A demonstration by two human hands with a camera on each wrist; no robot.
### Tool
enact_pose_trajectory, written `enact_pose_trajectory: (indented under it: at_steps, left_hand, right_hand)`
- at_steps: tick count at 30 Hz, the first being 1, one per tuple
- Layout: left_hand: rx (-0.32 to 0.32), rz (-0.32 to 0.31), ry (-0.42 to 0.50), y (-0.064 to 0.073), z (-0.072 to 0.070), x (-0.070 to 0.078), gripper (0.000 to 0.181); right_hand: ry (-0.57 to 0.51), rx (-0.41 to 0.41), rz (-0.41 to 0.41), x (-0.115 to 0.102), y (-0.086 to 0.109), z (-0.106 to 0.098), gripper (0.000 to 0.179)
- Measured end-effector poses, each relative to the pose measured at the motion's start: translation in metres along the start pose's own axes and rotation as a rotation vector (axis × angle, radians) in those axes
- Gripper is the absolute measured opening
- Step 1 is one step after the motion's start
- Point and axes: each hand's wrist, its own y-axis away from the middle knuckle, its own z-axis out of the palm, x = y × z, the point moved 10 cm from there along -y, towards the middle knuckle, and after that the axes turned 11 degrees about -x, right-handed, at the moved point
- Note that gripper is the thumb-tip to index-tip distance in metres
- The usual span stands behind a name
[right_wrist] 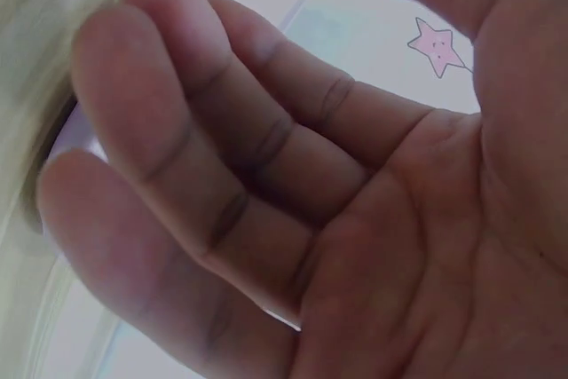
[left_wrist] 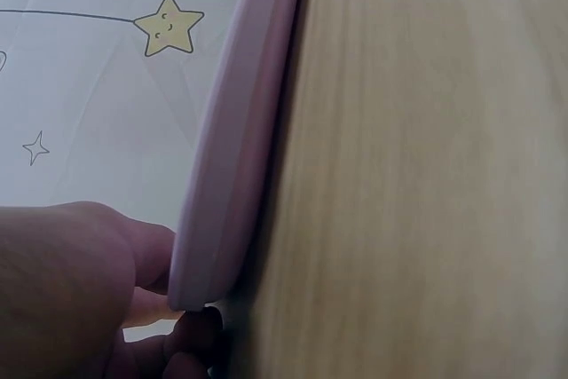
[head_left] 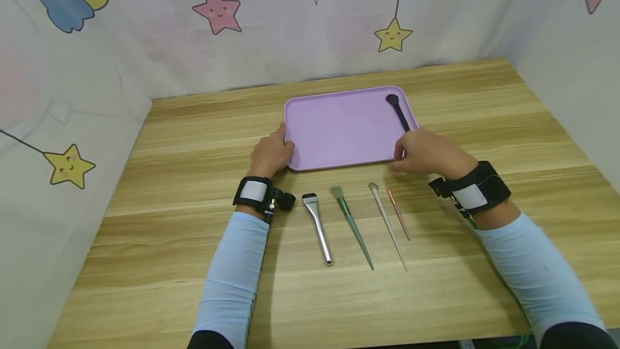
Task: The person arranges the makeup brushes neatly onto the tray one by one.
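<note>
A lilac tray lies towards the back of the table. My left hand grips its left rim, and in the left wrist view the thumb and fingers meet around a corner of the tray. My right hand is at the tray's front right corner, palm down. In the right wrist view its fingers are loosely bent near the tray rim, and nothing shows in the palm. A black makeup brush lies at the tray's right side, its bristles pointing away and its handle end hidden behind the right hand.
In front of the tray lie a silver makeup brush, a green one, a pale thin one and a short pink one. A printed curtain encloses the wooden table behind.
</note>
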Motion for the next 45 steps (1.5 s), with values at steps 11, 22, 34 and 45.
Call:
enact_pose_trajectory:
  at_steps: [11, 22, 34, 45]
  left_hand:
    - [-0.005, -0.011, -0.002, -0.002, 0.001, -0.001, 0.065]
    - [-0.001, -0.011, 0.002, -0.001, 0.001, -0.002, 0.065]
    - [0.002, -0.008, -0.002, 0.0, 0.001, 0.001, 0.065]
    - [-0.005, -0.014, -0.016, -0.001, 0.0, 0.001, 0.066]
  right_hand:
    - [0.015, -0.069, -0.002, -0.004, 0.003, 0.008, 0.029]
    - [0.006, -0.102, -0.027, -0.007, 0.006, 0.014, 0.026]
    - [-0.033, -0.145, -0.056, -0.01, 0.008, 0.02, 0.029]
    - [-0.015, -0.216, -0.038, -0.015, 0.011, 0.03, 0.034]
